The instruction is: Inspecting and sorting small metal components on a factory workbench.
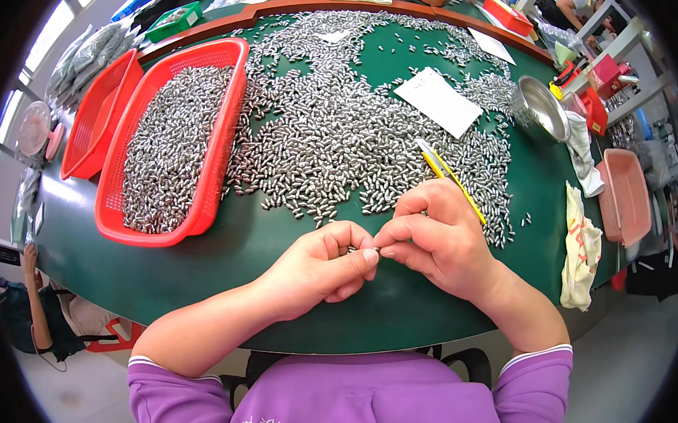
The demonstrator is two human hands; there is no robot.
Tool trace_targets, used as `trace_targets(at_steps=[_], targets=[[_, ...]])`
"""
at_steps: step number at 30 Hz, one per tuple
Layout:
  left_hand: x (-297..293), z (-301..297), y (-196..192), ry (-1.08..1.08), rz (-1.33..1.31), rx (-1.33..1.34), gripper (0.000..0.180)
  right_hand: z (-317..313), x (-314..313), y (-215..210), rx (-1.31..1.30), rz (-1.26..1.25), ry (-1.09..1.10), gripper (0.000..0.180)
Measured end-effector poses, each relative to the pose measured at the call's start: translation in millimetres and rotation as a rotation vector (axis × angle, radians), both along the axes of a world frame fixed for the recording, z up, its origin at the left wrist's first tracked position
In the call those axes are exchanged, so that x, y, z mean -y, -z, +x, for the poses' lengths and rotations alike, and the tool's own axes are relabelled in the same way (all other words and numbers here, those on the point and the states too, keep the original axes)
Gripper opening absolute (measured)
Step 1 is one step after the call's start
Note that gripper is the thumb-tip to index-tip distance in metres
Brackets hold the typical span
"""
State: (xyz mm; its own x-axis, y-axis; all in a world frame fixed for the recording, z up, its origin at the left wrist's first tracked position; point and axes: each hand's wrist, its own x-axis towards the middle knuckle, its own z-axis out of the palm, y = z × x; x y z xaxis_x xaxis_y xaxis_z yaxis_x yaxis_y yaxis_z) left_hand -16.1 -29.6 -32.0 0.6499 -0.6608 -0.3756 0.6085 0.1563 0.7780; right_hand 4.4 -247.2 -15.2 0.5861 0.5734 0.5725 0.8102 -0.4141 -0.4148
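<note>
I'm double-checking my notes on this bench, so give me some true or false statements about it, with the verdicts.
1. The left grip and right grip are close together at the fingertips. True.
2. The yellow cutter is held in the left grip. False: the yellow cutter lies among the metal pieces, beside the right grip.
3. The largest white sheet lies over metal pieces. True.
4. The filled red basket is right of both grips. False: the filled red basket is to their left.
5. The tabletop is green. True.
</note>
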Motion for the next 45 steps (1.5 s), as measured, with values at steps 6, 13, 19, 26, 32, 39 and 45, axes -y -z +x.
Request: trace_targets(at_steps=[6,13,19,26,32,39,45], targets=[[1.4,0.0,-0.9,0.014,0.021,0.011,0.017,-1.1,-1.7,4.5,0.021,0.004,0.011,0.013],[0.0,0.7,0.9,-0.029,-0.013,0.03,0.016,1.7,2.5,7.9,-0.112,0.07,0.113,0.01],[1.1,0.1,0.5,-0.051,-0.008,0.034,0.016,-0.1,0.2,5.1,-0.016,0.069,0.023,0.013],[1.1,-2.2,-3.7,-0.082,0.118,0.088,0.017,-1.9,-0.2,5.7,0.086,0.026,0.027,0.023],[5.8,-6.6,-5.1,-0.145,0.334,0.312,0.014,-7.4,-3.9,4.3,0.182,-0.052,0.054,0.02],[5.5,-7.4,-5.7,-0.13,0.401,0.428,0.011,-9.0,-6.3,6.0,-0.028,-0.058,0.033,0.013],[4.0,-4.6,-5.9,-0.124,0.333,0.353,0.011,-8.1,-5.5,5.2,-0.378,0.155,0.06,0.008]])
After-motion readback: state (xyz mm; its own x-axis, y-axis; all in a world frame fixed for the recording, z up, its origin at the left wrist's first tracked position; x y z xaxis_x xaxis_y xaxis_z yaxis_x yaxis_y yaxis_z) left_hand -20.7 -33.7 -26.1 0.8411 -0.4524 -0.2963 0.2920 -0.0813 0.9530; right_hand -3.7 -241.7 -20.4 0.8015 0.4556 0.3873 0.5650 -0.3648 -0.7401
